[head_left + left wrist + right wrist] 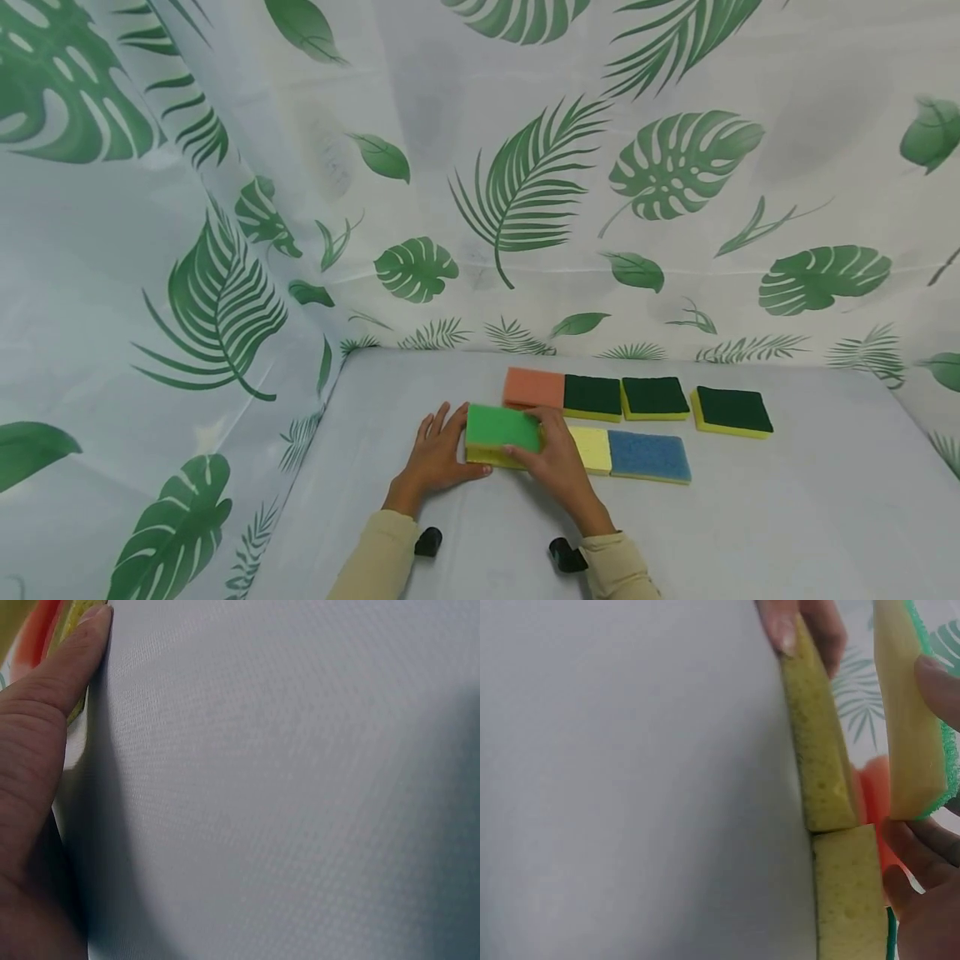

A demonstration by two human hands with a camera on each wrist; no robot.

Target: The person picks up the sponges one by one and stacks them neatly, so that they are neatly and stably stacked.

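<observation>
My right hand [558, 458] grips a sponge with a bright green face and yellow body [501, 428]. In the right wrist view that sponge [911, 720] is held up, apart from a yellow sponge [821, 742] lying below. My left hand [437, 454] holds the far end of this lower sponge, thumb on the near side and fingers behind. The left wrist view shows the thumb [52, 682] against its edge. From the head, the green sponge mostly hides it. Right beside it lies another yellow sponge [590, 451], then a blue-topped one [649, 456].
Behind, an orange sponge [533, 387] and two dark green-topped sponges [592, 396] form a back row; a third dark green one [732, 410] sits apart at right. White sheets with leaf prints [525, 183] hang behind and left of the white table [787, 517].
</observation>
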